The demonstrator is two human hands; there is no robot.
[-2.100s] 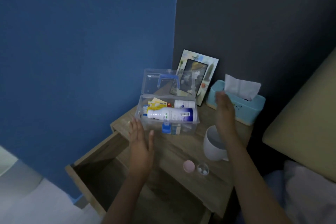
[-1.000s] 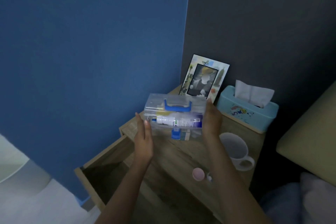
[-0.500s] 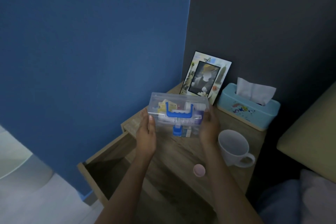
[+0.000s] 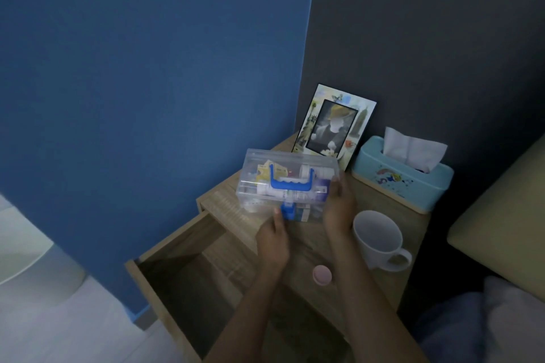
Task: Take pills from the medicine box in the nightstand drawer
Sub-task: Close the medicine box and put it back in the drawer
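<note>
A clear plastic medicine box (image 4: 259,183) with a blue handle and blue front latch rests on the wooden nightstand (image 4: 380,200), its lid down over bottles and packets. My left hand (image 4: 272,237) is at the box's front, its thumb on the blue latch. Against the box's right end lies my right hand (image 4: 339,206), fingers curled round the corner. Below and to the left, the nightstand drawer (image 4: 182,283) stands pulled out and looks dark inside. A small pink cap (image 4: 322,274) lies near the front of the top.
A white mug (image 4: 379,240) stands right of my right hand. Behind it is a light blue tissue box (image 4: 404,177), and a photo frame (image 4: 336,127) leans on the dark wall. The blue wall is at left, a bed and pillow at right.
The open box's lid was brought down and shut. My left hand has moved from the box's left end to the front latch. The right hand stays at the right end.
</note>
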